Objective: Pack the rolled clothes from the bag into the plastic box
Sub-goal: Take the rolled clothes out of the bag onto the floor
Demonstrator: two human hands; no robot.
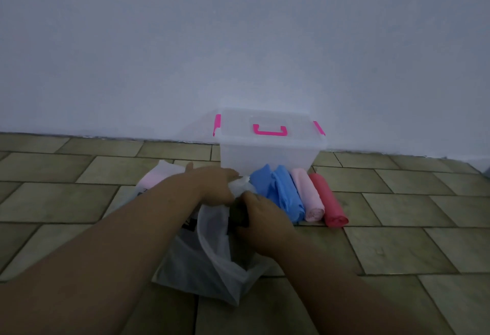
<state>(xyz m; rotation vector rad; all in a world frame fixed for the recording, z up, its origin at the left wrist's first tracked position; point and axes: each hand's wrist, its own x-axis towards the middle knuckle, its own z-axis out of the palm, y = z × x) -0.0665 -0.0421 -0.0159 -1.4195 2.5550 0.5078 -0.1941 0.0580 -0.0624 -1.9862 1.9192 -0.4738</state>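
Hands meet at the mouth of a white plastic bag (209, 260) lying on a tiled floor (397, 242), seen from above in dim light. The left hand (212, 187) has its fingers curled round a bunched piece of the bag's rim, lifting it just in front of the box. The right hand (261, 219), close beside the left, has its fingers closed over a dark roll (238, 216) at the bag's opening. Most of that roll is hidden by the hand and the plastic.

Three rolled garments lie side by side on the floor to the right of the hands, touching one another. They are a blue roll (281, 191) nearest the hands, a pale pink roll (309, 196) in the middle and a red roll (328, 204) on the outside. Their far ends lie at the foot of the clear plastic box (267, 157), which stands against the pale wall (238, 43). The box's lid (265, 118) is on, with a pink handle (270, 131) on top and pink latches (217, 125) at both ends. No clothing can be made out through its walls.

Beyond the left forearm a pale pink shape (151, 181) shows on the floor, too blurred to identify.
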